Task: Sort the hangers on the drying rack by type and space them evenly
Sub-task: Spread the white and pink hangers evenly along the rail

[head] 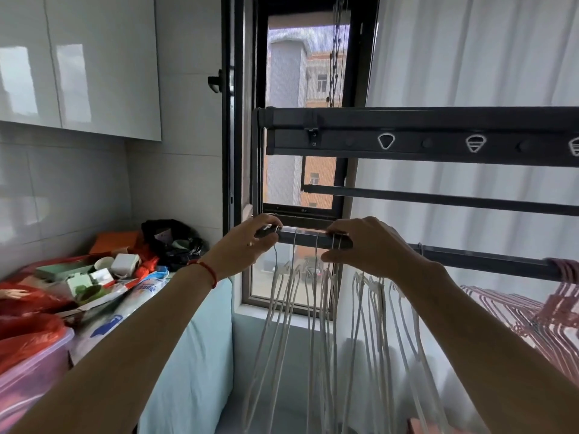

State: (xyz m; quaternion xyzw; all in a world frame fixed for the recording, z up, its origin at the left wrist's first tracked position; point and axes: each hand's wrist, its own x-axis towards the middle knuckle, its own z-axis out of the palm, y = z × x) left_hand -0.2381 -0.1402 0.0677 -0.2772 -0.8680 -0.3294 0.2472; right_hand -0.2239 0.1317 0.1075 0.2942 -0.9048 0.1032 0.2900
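With our left hand (250, 242) and right hand (360, 245) each pinching white hangers (313, 308) on the rail (310, 239), we risk tangling neighbouring hooks if we slide them unevenly.

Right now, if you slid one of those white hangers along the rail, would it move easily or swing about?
The white hangers look thin and wiry, so probably light and easy to slide. They hang only by small hooks over the dark rail, so they would likely swing. They sit bunched close together below the left hand and right hand, so they may tangle.

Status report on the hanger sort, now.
Left hand and right hand both pinch white hangers at the rail. Whites bunched, unevenly spaced. Pink hangers grouped far right. No obstruction visible.
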